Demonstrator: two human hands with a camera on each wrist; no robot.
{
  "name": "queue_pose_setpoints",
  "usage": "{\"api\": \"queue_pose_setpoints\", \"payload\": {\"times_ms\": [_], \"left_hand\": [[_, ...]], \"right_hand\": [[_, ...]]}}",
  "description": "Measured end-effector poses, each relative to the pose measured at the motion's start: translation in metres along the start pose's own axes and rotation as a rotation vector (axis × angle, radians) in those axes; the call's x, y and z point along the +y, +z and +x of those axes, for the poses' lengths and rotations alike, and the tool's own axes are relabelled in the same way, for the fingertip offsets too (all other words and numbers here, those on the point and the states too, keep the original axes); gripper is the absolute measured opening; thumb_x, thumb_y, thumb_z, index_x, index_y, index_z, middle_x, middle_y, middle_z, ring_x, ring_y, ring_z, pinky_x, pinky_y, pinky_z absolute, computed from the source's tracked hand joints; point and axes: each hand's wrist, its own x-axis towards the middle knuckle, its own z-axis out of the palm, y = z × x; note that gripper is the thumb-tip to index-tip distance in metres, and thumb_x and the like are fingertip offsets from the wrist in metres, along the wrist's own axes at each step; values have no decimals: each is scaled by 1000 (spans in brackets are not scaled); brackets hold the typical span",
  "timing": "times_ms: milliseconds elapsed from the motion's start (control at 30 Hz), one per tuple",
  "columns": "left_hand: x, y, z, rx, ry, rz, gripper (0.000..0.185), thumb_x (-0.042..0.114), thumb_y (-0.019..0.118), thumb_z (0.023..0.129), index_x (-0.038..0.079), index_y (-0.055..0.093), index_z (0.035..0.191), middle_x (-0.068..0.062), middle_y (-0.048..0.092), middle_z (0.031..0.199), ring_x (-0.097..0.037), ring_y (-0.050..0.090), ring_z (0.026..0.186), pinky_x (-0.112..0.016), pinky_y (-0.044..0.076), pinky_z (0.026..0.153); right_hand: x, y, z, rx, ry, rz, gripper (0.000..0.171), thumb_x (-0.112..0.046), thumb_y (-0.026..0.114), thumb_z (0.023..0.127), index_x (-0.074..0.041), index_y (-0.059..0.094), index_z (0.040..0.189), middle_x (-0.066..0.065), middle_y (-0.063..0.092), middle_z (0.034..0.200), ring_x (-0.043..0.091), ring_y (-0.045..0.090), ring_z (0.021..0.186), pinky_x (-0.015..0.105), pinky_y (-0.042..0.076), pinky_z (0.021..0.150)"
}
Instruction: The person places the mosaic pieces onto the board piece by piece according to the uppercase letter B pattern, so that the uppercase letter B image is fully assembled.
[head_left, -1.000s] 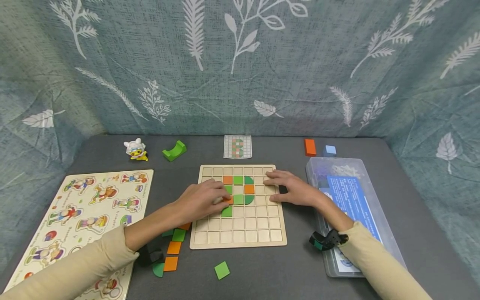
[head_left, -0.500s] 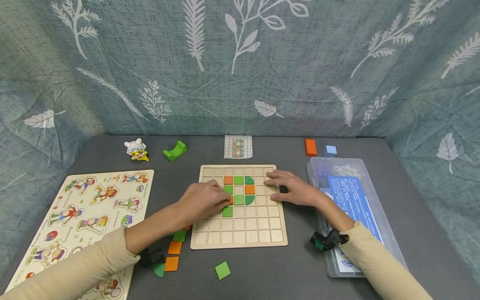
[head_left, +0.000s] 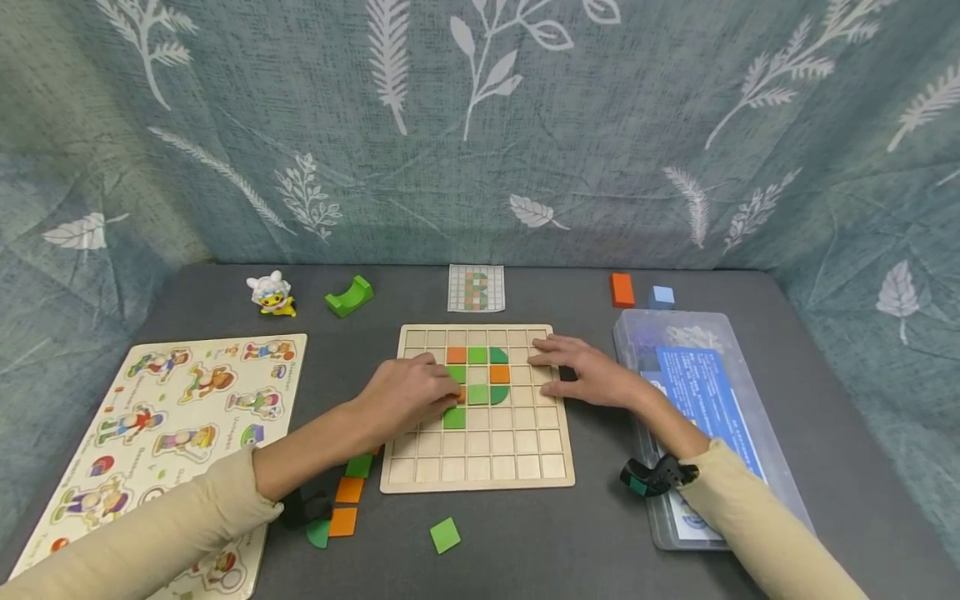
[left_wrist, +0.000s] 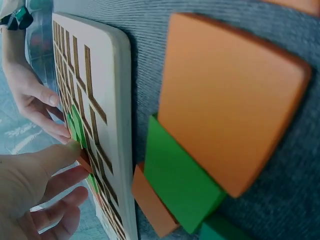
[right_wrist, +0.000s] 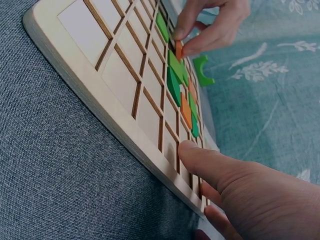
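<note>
A wooden grid board point(head_left: 480, 482) lies flat, with green and orange tiles in its upper middle cells. My left hand point(head_left: 408, 398) is over the board's left part. Its thumb and fingers pinch an orange square tile point(right_wrist: 178, 50) at one cell, mostly hidden in the head view. Beside it sit a light green tile point(head_left: 477, 394) and, below, another green tile point(head_left: 454, 418). Dark green quarter-round tiles point(head_left: 498, 394) and an orange tile point(head_left: 499, 374) stand to the right. My right hand point(head_left: 588, 372) rests on the board's right edge, fingers extended, holding nothing.
Loose tiles point(head_left: 349, 490) lie left of the board, and one green tile point(head_left: 445, 535) in front. A pattern card point(head_left: 476, 288) lies behind. A picture puzzle board point(head_left: 187, 433) is left; a plastic case point(head_left: 712, 417) is right. A figurine point(head_left: 272, 293) and blocks point(head_left: 622, 290) stand at the back.
The head view has tilted slightly, so everything sits a little higher. Both hands stay nearly where they were, the left still at the same orange tile.
</note>
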Motion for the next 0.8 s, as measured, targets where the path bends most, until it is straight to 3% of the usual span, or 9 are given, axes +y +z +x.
{"api": "queue_pose_setpoints", "payload": {"times_ms": [200,367,600,800], "left_hand": [[-5,-2,-4,-101,-30,-124,6,30,74,86,26,76,89,6,68,95,-11,58,83,-17,40,49],[-11,-16,-13,-162,-53,-194,10,30,69,89,25,75,95,4,65,101,-11,56,86,-17,38,51],[-26,-36,-55,-153,-108,-203,11,22,72,87,23,75,97,7,67,98,-9,56,84,-19,43,58],[-30,-42,-90,-200,-171,-257,20,14,72,86,26,74,102,11,65,103,-10,58,93,-26,51,72]], "right_hand": [[0,1,1,-4,5,5,49,-20,66,92,-3,55,136,21,38,152,42,27,144,60,25,113],[2,0,0,6,11,0,48,-19,67,91,-3,56,135,21,38,152,43,26,144,61,24,114],[2,-2,0,14,6,-8,49,-19,68,90,-3,57,135,21,39,152,43,26,144,60,24,114],[0,0,0,-5,16,5,49,-20,68,90,-4,56,136,19,38,153,41,25,145,59,23,115]]}}
